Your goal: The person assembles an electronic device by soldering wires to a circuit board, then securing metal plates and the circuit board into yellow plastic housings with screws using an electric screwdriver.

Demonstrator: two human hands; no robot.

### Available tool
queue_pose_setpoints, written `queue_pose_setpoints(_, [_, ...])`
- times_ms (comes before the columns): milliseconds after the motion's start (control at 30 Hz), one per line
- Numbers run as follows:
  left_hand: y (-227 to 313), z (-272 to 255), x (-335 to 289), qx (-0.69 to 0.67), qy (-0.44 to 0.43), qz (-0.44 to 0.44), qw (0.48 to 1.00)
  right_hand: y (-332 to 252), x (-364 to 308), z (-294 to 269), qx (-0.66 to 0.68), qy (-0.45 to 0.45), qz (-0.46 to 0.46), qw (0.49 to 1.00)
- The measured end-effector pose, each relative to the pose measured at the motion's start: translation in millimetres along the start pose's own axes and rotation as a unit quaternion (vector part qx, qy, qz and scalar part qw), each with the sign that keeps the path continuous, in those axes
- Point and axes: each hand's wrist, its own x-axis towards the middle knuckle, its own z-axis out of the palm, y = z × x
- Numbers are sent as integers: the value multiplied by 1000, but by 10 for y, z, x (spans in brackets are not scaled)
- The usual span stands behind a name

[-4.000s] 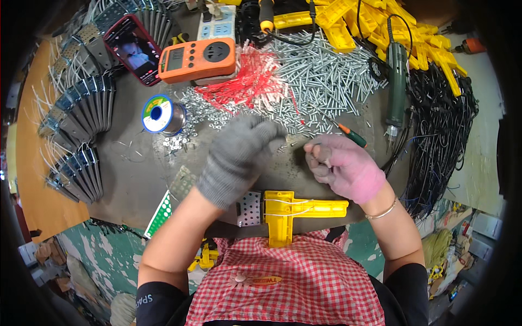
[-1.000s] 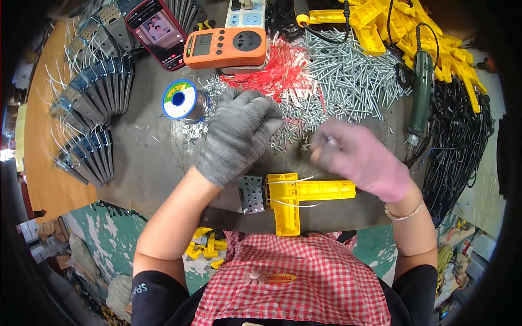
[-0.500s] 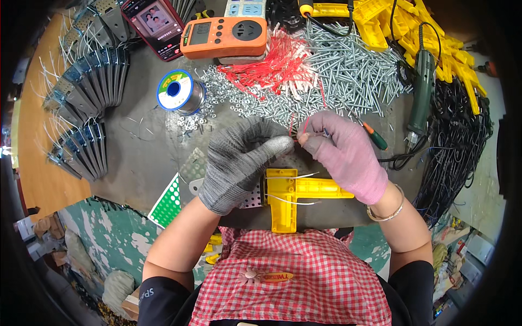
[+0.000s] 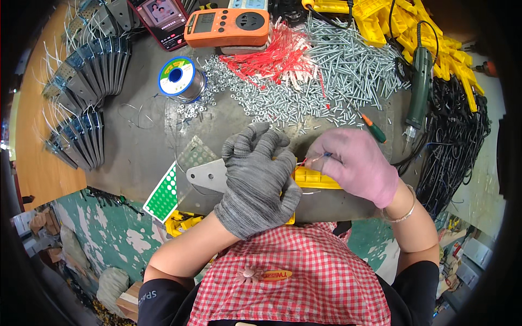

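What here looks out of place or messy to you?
Loose screws and nuts lie strewn across the bench, as if spilled, though perhaps deliberately. Also oddly mismatched: the left hand is gloved in grey, the right hand in pink.

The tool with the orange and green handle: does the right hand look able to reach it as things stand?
Probably yes: the orange-and-green handle lies uncovered just beyond the right hand. However, that hand seems occupied with a thin wire-like piece.

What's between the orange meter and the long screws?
Head view: red wires mixed with white pieces, between the orange meter and the long screws.
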Motion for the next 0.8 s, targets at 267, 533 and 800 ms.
queue_pose_setpoints(267, [5, 44, 1, -52, 42, -11, 998, -24, 68, 10, 95, -1, 95, 991])
queue_pose_setpoints(533, [-85, 66, 25, -97, 94, -13, 991, -69, 37, -83, 138, -27, 94, 986])
queue_pose_setpoints(800, [-11, -159, 144, -76, 21, -33, 996, -154, -172, 79, 50, 118, 70, 989])
